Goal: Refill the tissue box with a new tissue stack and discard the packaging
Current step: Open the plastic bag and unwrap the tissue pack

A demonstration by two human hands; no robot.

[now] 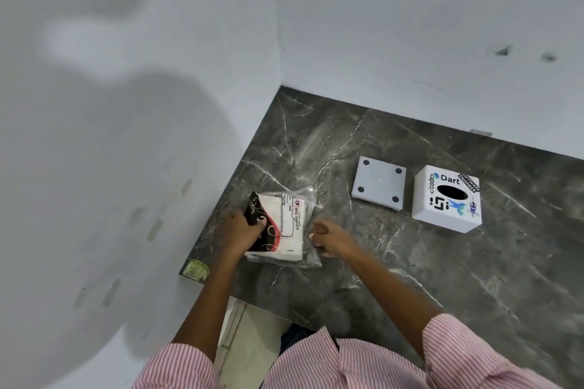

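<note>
Two walls are closing off the counter [442, 278] at its far left corner, while bare dark stone is stretching open to the right and toward the person. Near the left edge the pack [279, 226] is lying flat: white tissues in clear plastic with a black and red swirl print and a label. The left hand [241, 230] is gripping its left end; the right hand [330, 238] is pinching the loose wrapper at its right side. Well apart to the right, the box [447, 199] is sitting beside its base [378, 183].

Left hand [241, 227] curled in a grip, right hand [331, 238] loosely pinching, forearms extended
</note>
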